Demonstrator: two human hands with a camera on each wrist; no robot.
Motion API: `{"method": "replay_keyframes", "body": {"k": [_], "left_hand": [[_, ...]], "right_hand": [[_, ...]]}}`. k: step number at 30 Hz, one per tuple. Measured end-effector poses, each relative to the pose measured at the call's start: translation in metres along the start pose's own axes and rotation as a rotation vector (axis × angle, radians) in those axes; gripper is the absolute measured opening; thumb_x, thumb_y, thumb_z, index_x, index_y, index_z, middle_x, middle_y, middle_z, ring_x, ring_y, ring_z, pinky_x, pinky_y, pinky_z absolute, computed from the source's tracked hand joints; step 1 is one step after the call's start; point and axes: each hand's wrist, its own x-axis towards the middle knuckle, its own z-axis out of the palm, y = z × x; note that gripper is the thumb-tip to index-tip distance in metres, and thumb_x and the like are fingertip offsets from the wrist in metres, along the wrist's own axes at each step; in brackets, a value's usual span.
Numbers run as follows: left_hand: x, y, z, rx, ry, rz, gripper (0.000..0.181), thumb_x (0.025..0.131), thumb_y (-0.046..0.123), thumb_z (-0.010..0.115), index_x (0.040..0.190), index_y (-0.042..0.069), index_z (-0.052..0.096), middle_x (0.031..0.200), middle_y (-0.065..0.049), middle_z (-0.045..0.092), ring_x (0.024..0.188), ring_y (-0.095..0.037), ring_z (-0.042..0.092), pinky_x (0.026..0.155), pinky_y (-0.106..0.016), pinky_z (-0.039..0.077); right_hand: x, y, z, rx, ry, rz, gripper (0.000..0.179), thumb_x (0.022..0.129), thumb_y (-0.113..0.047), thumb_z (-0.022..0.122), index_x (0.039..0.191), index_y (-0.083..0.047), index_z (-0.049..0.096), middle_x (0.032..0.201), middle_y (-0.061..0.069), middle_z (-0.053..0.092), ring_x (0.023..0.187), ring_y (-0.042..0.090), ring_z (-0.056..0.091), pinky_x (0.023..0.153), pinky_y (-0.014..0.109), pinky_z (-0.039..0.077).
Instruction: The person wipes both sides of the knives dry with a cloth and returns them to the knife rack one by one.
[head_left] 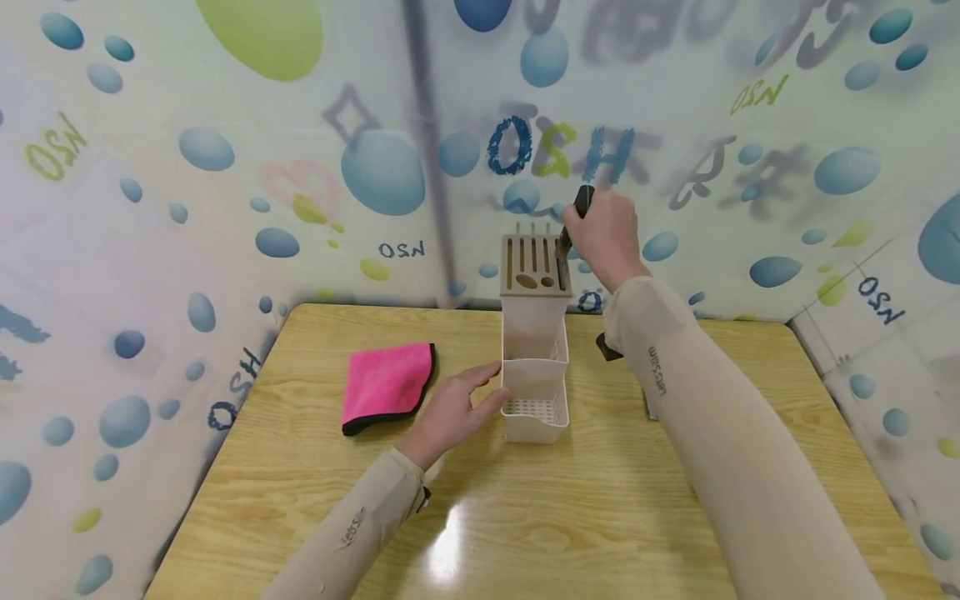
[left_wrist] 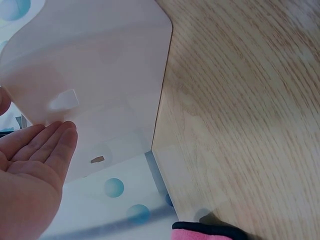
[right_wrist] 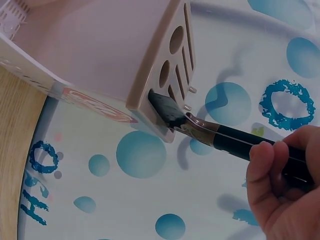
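Observation:
A cream knife holder (head_left: 532, 321) with a slotted brown top (head_left: 527, 265) and two front baskets stands upright on the table. My right hand (head_left: 606, 233) grips the black handle of a knife (right_wrist: 232, 141) above it. The knife's blade sits partly in the slot at the top's right edge, tilted, its lower part hidden inside the holder. My left hand (head_left: 450, 412) rests with extended fingers against the holder's left side, beside the baskets. In the left wrist view those fingers (left_wrist: 57, 145) lie nearly straight along the pale wall.
A pink cloth (head_left: 390, 379) with black edging lies left of the holder on the wooden table (head_left: 300, 492). A black object (head_left: 609, 347) and a grey metal piece (head_left: 651, 405) show beside my right sleeve, mostly covered. A patterned wall stands close behind.

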Motion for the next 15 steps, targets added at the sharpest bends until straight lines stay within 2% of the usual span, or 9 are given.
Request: {"method": "replay_keyframes", "body": {"k": [3,6,11,13,15], "left_hand": [[0.0,-0.002,0.002,-0.003,0.01,0.018,0.051,0.101,0.024,0.069,0.144,-0.001,0.058,0.142,-0.017,0.063,0.133,-0.03,0.059,0.111,-0.046,0.05],[0.001,-0.002,0.003,0.001,0.014,0.028,0.051,0.101,0.023,0.069,0.144,-0.002,0.058,0.142,-0.017,0.062,0.135,-0.031,0.057,0.112,-0.046,0.049],[-0.001,0.0,0.002,0.014,0.012,0.023,0.052,0.102,0.027,0.067,0.145,-0.001,0.057,0.144,-0.016,0.061,0.136,-0.031,0.056,0.114,-0.045,0.047],[-0.001,0.001,0.001,0.014,0.023,0.032,0.051,0.102,0.027,0.067,0.145,-0.001,0.058,0.143,-0.016,0.062,0.135,-0.032,0.057,0.113,-0.046,0.048],[-0.002,0.001,0.001,0.013,0.034,0.046,0.051,0.103,0.027,0.066,0.144,-0.001,0.058,0.142,-0.017,0.062,0.134,-0.033,0.058,0.113,-0.047,0.048]], "right_hand": [[-0.004,0.004,-0.003,0.025,-0.02,-0.01,0.043,0.104,-0.019,0.048,0.062,-0.01,0.041,0.048,0.0,0.036,0.04,0.016,0.042,0.045,0.03,0.034],[-0.01,0.008,-0.005,0.04,-0.037,-0.002,0.037,0.103,-0.023,0.051,0.069,-0.009,0.049,0.052,0.002,0.048,0.046,0.017,0.056,0.048,0.032,0.039],[-0.018,0.013,-0.009,0.045,-0.067,-0.002,0.033,0.1,-0.027,0.055,0.073,-0.007,0.054,0.053,0.005,0.055,0.049,0.019,0.059,0.05,0.033,0.039],[-0.022,0.014,-0.011,0.051,-0.096,0.003,0.031,0.1,-0.028,0.055,0.081,-0.004,0.057,0.06,0.009,0.061,0.056,0.024,0.063,0.057,0.036,0.045],[-0.026,0.015,-0.015,0.042,-0.139,0.012,0.033,0.102,-0.03,0.055,0.094,0.001,0.062,0.077,0.016,0.068,0.071,0.03,0.068,0.068,0.041,0.052]]}}
